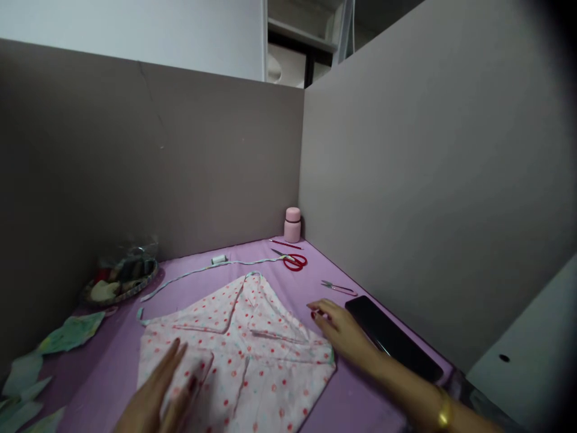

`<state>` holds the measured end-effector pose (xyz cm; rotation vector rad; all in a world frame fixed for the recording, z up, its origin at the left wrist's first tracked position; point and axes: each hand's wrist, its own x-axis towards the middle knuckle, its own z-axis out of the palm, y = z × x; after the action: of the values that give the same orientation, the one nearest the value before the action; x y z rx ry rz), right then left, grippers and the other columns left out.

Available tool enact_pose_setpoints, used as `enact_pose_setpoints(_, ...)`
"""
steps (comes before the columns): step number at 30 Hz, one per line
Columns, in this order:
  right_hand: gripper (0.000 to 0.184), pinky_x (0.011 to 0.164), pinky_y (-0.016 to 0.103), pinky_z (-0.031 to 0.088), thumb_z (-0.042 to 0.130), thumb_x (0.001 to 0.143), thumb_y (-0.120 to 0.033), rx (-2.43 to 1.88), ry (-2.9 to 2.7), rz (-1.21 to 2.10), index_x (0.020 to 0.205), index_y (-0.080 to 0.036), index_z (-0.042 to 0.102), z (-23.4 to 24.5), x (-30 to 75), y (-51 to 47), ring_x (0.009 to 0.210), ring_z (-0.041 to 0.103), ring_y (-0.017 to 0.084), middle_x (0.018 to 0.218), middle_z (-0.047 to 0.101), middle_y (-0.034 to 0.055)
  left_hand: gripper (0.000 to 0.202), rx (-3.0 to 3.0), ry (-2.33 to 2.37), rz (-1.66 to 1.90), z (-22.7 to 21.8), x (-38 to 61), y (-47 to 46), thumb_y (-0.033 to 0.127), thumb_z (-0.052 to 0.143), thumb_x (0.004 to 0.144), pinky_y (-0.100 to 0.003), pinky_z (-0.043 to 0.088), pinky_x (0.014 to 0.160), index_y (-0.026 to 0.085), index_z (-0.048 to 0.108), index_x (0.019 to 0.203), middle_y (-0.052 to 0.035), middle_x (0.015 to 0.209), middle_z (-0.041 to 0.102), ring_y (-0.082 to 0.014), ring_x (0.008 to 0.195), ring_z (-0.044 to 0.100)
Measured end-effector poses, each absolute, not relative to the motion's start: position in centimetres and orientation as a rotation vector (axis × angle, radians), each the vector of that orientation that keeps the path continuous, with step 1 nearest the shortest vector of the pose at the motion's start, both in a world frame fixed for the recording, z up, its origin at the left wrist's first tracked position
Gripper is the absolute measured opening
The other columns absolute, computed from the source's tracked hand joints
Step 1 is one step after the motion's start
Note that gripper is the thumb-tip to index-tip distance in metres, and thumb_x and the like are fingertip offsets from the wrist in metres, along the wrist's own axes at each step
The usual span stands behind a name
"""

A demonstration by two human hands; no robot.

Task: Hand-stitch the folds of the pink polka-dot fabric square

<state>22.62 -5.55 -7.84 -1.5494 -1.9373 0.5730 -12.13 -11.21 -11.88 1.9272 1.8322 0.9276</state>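
Note:
A white cloth with red dots (252, 355) lies folded on the purple table (360, 397). My left hand (155, 394) rests flat on the cloth's near left part, fingers stretched out and pressing a folded flap. My right hand (338, 331) lies on the table at the cloth's right edge, fingers extended toward the fabric, holding nothing I can see. A gold bracelet (444, 412) is on my right wrist.
Red scissors (293, 260), a red pencil (286, 244), a pink bottle (292, 224), small snips (336, 287), a thread spool (219, 259) and a fabric strip (189, 275) lie behind. A black phone (392, 343) sits right; a basket (121, 278) and green scraps (67, 334) left. Grey partitions enclose the table.

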Motion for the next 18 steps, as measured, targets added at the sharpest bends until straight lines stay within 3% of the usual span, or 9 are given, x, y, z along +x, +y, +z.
enact_pose_setpoints(1, 0.03, 0.08, 0.027, 0.043, 0.04, 0.085, -0.022, -1.622, -1.894, 0.618, 0.103, -0.013, 0.063, -7.8, 22.5, -3.7, 0.091, 0.058, 0.017, 0.103, 0.063, 0.0106, 0.058, 1.919, 1.911, 0.871, -11.2, -13.7, -9.0, 0.046, 0.037, 0.081, -0.039, 0.025, 0.107, 0.019, 0.037, 0.133, -0.0089, 0.141, 0.037, -0.0237, 0.129, 0.032)
enact_pose_setpoints(3, 0.026, 0.068, 0.024, 0.043, 0.045, 0.08, -0.018, -1.719, -1.869, 0.677, 0.094, -0.011, 0.065, -8.2, 21.8, -0.3, 0.077, 0.06, 0.016, 0.087, 0.066, 0.0092, 0.065, 1.896, 2.096, 0.689, -10.1, -16.4, -4.7, 0.045, 0.028, 0.08, -0.038, 0.029, 0.104, 0.002, 0.038, 0.128, -0.0196, 0.138, 0.038, -0.0267, 0.128, 0.034)
enact_pose_setpoints(6, 0.02, 0.06, 0.022, 0.038, 0.05, 0.075, -0.019, -1.793, -1.871, 0.686, 0.082, -0.011, 0.067, -9.2, 19.7, 3.9, 0.07, 0.059, 0.015, 0.075, 0.066, 0.0073, 0.062, 1.882, 2.184, 0.603, -9.5, -18.7, 0.4, 0.041, 0.027, 0.081, -0.041, 0.034, 0.098, -0.003, 0.043, 0.121, -0.0259, 0.125, 0.051, -0.0317, 0.118, 0.046)
enact_pose_setpoints(8, 0.018, 0.056, 0.021, 0.035, 0.053, 0.073, -0.023, -1.823, -1.871, 0.684, 0.076, -0.012, 0.067, -9.8, 18.0, 6.1, 0.068, 0.058, 0.015, 0.073, 0.065, 0.0065, 0.056, 1.891, 2.184, 0.548, -9.7, -19.5, 2.5, 0.044, 0.033, 0.079, -0.04, 0.039, 0.09, 0.003, 0.053, 0.112, -0.0223, 0.109, 0.062, -0.0322, 0.105, 0.055)
enact_pose_setpoints(11, 0.017, 0.052, 0.02, 0.031, 0.058, 0.069, -0.027, -1.841, -1.875, 0.699, 0.072, -0.012, 0.066, -10.4, 15.9, 8.4, 0.064, 0.056, 0.014, 0.069, 0.064, 0.0049, 0.041, 1.911, 2.127, 0.439, -10.1, -19.9, 3.9, 0.048, 0.044, 0.073, -0.033, 0.044, 0.069, 0.015, 0.062, 0.088, -0.0103, 0.08, 0.069, -0.0272, 0.078, 0.064)
enact_pose_setpoints(15, 0.007, 0.053, 0.019, 0.029, 0.058, 0.066, -0.018, -1.781, -1.911, 0.692, 0.066, -0.013, 0.063, -10.8, 14.4, 9.7, 0.062, 0.052, 0.012, 0.066, 0.061, 0.0022, 0.03, 1.96, 2.057, 0.378, -9.9, -20.1, 3.8, 0.047, 0.044, 0.074, -0.03, 0.037, 0.058, 0.021, 0.056, 0.065, -0.0023, 0.061, 0.064, -0.0227, 0.063, 0.06)
enact_pose_setpoints(18, 0.009, 0.057, 0.019, 0.03, 0.052, 0.073, -0.017, -1.682, -1.922, 0.631, 0.073, -0.014, 0.06, -10.5, 13.7, 9.8, 0.067, 0.05, 0.011, 0.072, 0.06, 0.0012, 0.031, 1.997, 2.02, 0.426, -9.5, -20.6, 2.9, 0.049, 0.04, 0.078, -0.028, 0.036, 0.059, 0.022, 0.048, 0.065, 0.0005, 0.061, 0.059, -0.0192, 0.062, 0.056)
